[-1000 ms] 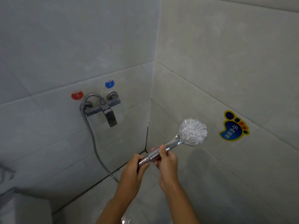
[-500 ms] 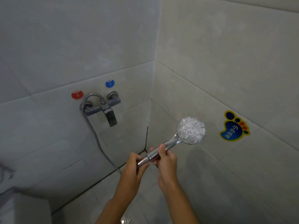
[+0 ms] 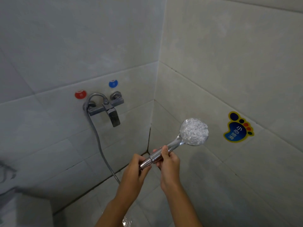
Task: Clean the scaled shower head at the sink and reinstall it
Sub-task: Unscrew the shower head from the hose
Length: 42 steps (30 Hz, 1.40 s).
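Observation:
The chrome shower head [image 3: 194,132] points up and to the right, its round face crusted with white scale. My right hand [image 3: 168,163] grips its handle just above the joint. My left hand [image 3: 136,166] pinches the metal hose nut [image 3: 145,163] at the handle's lower end. The grey hose [image 3: 100,145] runs from behind my left hand up the wall to the mixer tap [image 3: 106,108].
The tap sits on the left tiled wall below a red dot [image 3: 80,94] and a blue dot [image 3: 113,83]. A blue foot-shaped sticker [image 3: 237,128] is on the right wall. A white fixture edge [image 3: 24,210] is at bottom left. The tiled floor below my arms is wet.
The shower head has drifted slightly left and up in my hands. Both hands keep their hold at the joint; the hose hangs a little differently.

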Available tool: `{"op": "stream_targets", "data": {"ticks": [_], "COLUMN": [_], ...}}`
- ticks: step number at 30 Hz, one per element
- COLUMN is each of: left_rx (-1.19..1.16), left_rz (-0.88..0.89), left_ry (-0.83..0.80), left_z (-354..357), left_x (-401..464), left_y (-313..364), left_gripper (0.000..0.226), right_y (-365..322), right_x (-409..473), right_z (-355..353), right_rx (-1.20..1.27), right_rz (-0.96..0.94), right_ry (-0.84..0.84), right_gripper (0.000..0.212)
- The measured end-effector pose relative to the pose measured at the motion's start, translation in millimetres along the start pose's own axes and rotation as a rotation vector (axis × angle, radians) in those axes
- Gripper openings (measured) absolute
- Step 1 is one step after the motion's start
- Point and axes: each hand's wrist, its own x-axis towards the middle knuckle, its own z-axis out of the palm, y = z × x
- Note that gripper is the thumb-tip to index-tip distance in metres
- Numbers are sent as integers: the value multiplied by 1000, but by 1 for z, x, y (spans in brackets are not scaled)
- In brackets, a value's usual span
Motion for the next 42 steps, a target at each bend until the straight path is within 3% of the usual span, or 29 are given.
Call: {"op": "stream_targets", "data": {"ticks": [5, 11, 15, 17, 22, 26, 31, 33, 39, 42], "left_rx": [20, 59, 17, 24, 45, 94, 38, 25, 53, 88], "left_rz": [14, -25, -15, -15, -1, -24, -19, -19, 1, -6], "left_ry": [-21, -16, -23, -22, -21, -38, -40, -39, -44, -58], "left_z": [-2, 0, 2, 1, -1, 2, 3, 2, 4, 4], "left_x": [-1, -2, -4, -5, -4, -2, 0, 1, 4, 7], "left_y": [-2, 3, 0, -3, -4, -2, 0, -2, -6, -4], "left_gripper": [6, 26, 6, 16, 10, 20, 7, 20, 9, 15], "right_y": [1, 0, 2, 2, 3, 3, 3, 3, -2, -2], "right_x": [-1, -3, -3, -2, -2, 0, 3, 4, 7, 9], "right_z": [2, 2, 2, 2, 2, 2, 2, 2, 4, 4], "right_rx": [-6, -27, -31, -27, -30, -44, -33, -30, -21, -39], "right_rz": [7, -16, 1, 7, 18, 15, 27, 34, 39, 39], "right_ry": [3, -10, -10, -7, -9, -7, -3, -1, 4, 0], "right_gripper": [30, 31, 30, 30, 30, 34, 33, 32, 32, 34]}}
